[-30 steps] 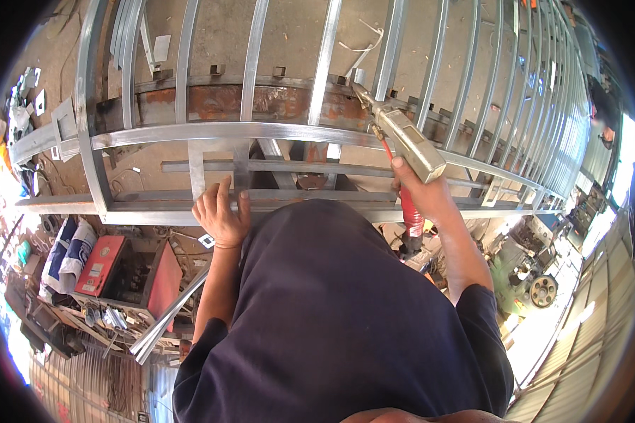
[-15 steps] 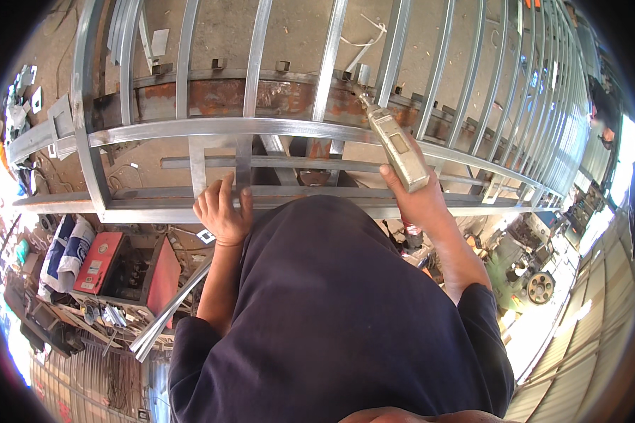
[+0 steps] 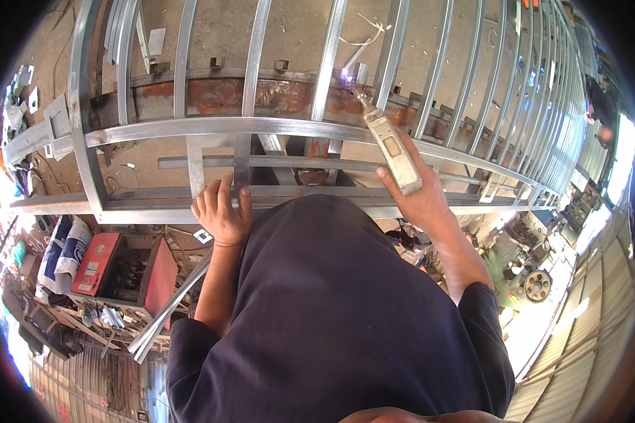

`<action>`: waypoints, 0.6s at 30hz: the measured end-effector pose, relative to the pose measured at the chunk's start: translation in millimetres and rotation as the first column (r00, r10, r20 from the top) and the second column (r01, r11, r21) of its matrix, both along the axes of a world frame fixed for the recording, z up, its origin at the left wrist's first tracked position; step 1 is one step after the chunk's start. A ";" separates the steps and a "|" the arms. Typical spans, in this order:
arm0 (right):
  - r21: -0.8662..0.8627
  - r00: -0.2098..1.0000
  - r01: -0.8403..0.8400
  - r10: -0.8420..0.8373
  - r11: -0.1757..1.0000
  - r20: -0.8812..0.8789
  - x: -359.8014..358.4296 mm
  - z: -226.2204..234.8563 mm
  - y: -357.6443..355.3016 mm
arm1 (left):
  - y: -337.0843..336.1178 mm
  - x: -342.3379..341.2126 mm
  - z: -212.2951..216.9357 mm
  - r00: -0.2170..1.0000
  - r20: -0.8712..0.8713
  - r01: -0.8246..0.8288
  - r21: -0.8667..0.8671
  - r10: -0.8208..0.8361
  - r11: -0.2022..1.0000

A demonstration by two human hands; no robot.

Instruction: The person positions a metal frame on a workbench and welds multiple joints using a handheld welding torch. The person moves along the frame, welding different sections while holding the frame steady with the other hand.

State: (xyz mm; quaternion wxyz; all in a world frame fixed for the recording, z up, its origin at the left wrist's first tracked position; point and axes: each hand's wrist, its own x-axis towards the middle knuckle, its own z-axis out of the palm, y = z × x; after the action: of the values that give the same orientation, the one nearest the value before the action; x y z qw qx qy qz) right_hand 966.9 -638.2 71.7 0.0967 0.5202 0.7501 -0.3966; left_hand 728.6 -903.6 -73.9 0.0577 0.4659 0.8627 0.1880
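My right hand (image 3: 418,189) grips a boxy, pale handheld welding gun (image 3: 394,154), its narrow nozzle aimed away from me. Just past the nozzle tip a violet-white spark glows at a small upright metal tab (image 3: 360,73) on the rusty steel beam (image 3: 282,97). The gun lies above the curved silver rail (image 3: 289,127) of a barred metal frame. On the left, my left hand (image 3: 222,211) rests by the frame's near rail (image 3: 148,213), fingers loosely bent and thumb apart, holding nothing.
Long silver bars (image 3: 326,63) run away from me, many more crowding to the right. A red-sided machine (image 3: 99,264) stands at lower left beside loose metal strips (image 3: 169,310). At right are a round wheel (image 3: 538,286) and a corrugated wall (image 3: 585,331).
A bright spark has appeared in front of the nozzle. My right hand and the gun have shifted slightly, with the gun's back end a little left. My left hand stays almost still.
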 end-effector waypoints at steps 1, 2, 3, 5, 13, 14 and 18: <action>0.005 1.000 -0.007 0.007 1.000 -0.001 -0.3 0.1 0.1 | 0.2 -0.2 -0.4 1.000 0.006 -0.001 0.003 0.001 1.000; 0.001 1.000 -0.010 0.010 1.000 0.002 -1.2 0.5 0.6 | 0.2 -0.3 -0.8 1.000 0.010 -0.002 0.005 0.002 1.000; -0.004 1.000 -0.013 0.013 1.000 0.005 -2.7 1.7 1.4 | 0.3 -0.4 -0.9 1.000 0.010 -0.003 0.005 0.003 1.000; 0.000 1.000 -0.025 0.025 1.000 0.002 -4.0 2.6 1.7 | 0.8 -0.2 -0.4 1.000 0.009 -0.006 0.004 0.006 1.000; 0.016 0.999 -0.049 0.049 0.999 -0.008 -5.2 4.0 0.2 | 2.3 0.3 0.6 1.000 -0.002 -0.012 0.008 0.012 1.000; 0.022 0.998 -0.055 0.056 0.998 -0.013 -5.1 4.0 -0.3 | 2.3 0.1 0.3 1.000 -0.002 -0.011 0.008 0.011 1.000; 0.034 0.997 -0.075 0.076 0.997 -0.009 -2.2 1.4 -0.9 | 2.3 -0.3 -0.7 1.000 -0.009 -0.011 0.015 0.011 1.000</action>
State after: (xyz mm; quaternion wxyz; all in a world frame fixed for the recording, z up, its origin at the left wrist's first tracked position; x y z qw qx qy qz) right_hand 964.7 -639.1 73.0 0.0990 0.4910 0.7763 -0.3828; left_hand 728.3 -901.3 -74.6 0.0493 0.4626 0.8640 0.1928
